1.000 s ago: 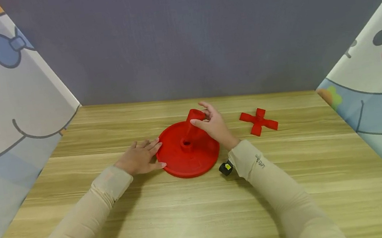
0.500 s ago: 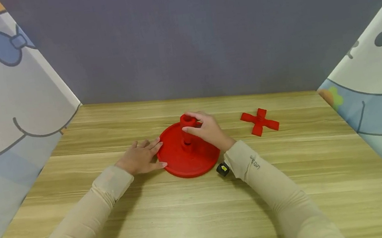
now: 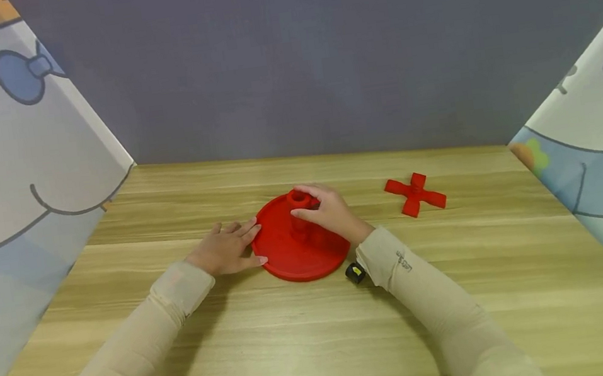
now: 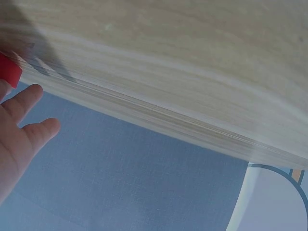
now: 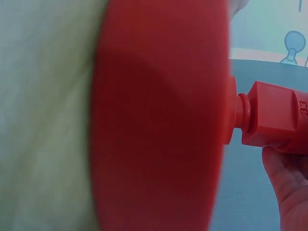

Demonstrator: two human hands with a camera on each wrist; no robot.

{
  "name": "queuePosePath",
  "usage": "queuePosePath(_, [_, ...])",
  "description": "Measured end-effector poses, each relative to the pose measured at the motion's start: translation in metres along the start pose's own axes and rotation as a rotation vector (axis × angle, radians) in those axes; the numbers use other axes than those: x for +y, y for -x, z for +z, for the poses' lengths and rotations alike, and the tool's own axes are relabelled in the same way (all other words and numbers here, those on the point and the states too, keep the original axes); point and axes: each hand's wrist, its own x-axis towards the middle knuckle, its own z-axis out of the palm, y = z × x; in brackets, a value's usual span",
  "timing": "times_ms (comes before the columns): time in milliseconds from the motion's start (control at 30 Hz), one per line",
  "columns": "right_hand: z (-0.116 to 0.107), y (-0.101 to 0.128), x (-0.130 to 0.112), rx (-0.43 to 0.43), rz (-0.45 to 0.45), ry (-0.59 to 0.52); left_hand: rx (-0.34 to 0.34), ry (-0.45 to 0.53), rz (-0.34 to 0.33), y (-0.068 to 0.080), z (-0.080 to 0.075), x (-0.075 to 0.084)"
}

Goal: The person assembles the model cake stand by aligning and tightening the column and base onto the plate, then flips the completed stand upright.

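Observation:
A round red disc (image 3: 299, 266) lies on the table, and its raised hub is hidden in the head view. My right hand (image 3: 335, 214) grips a red tube (image 3: 298, 219) upright over the disc's middle. Seen from the right wrist, the tube (image 5: 275, 113) has a flat-sided collar marked "33", and its narrow neck meets the disc's hub; how deep the tip sits cannot be seen. At the disc's left rim, my left hand (image 3: 222, 250) rests with fingers spread and fairly straight. In the left wrist view, its fingers lie by a red edge (image 4: 9, 72).
A red four-armed cross piece (image 3: 415, 194) lies on the table to the right of the disc. By the right cuff is a small black object (image 3: 355, 273) with a yellow mark. A grey panel (image 3: 285, 63) stands behind the wooden table (image 3: 288, 348), with printed panels at both sides.
My right hand has brought the red tube left over the disc's centre, straightened it from a tilt and lowered it onto the hub. The left hand has stayed at the rim.

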Motion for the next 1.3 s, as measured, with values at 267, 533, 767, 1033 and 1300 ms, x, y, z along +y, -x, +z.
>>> queuePosePath(267, [-0.0036, 0.0025, 0.0003, -0.031, 0.006, 0.056, -0.012, 0.018, -0.001, -0.0025, 0.0002, 0.0018])
queuePosePath(533, [-0.0076, 0.0015, 0.0023, -0.061, 0.043, 0.057, -0.014, 0.018, -0.006, -0.0007, -0.0017, 0.0014])
queuePosePath(767, [-0.0073, -0.0019, -0.0004, -0.075, 0.087, 0.123, -0.015, 0.024, -0.007, -0.0018, -0.0025, 0.0027])
queuePosePath(1033, [-0.0098, -0.0008, -0.0028, -0.076, 0.111, 0.163, -0.024, 0.014, -0.012, -0.0037, -0.0021, 0.0038])
queuePosePath(1300, [-0.0089, -0.0016, -0.0029, -0.060, 0.130, 0.111, -0.034, 0.005, -0.022, -0.0035, -0.0024, 0.0032])
